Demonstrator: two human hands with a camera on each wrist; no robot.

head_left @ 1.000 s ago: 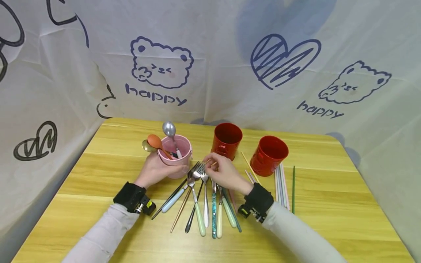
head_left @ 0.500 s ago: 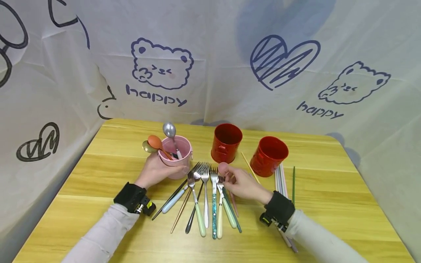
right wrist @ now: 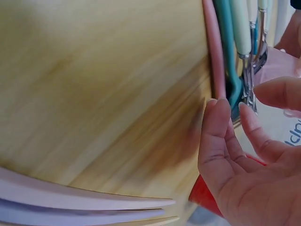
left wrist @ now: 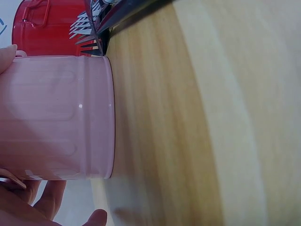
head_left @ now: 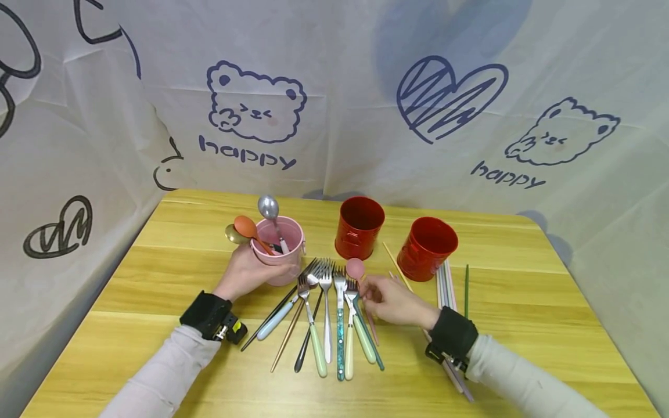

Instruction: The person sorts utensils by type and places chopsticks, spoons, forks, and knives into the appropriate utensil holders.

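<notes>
My left hand (head_left: 252, 273) grips the pink bucket (head_left: 282, 264) around its side, thumb in front. A silver spoon (head_left: 269, 208), an orange spoon (head_left: 245, 226) and a gold spoon (head_left: 234, 234) stick out of it. My right hand (head_left: 394, 300) is low over the table beside a pink spoon (head_left: 355, 268). In the right wrist view, its fingertips (right wrist: 217, 107) are right at the pink handle (right wrist: 215, 56), while the thumb stands apart. Several forks, with silver (head_left: 326, 283) and turquoise (head_left: 341, 342) handles among them, lie fanned between the hands.
Two red buckets stand behind, one at the middle (head_left: 360, 232) and one to the right (head_left: 425, 249). Beside the right one lie a yellow stick (head_left: 393, 258), several pale sticks (head_left: 446, 290) and a green stick (head_left: 467, 284). A white cloth (head_left: 334, 145) with drawings hangs behind the table.
My right hand has drawn back from the fork heads toward the right and slightly nearer, uncovering the pink spoon's bowl. The left hand stays on the pink bucket.
</notes>
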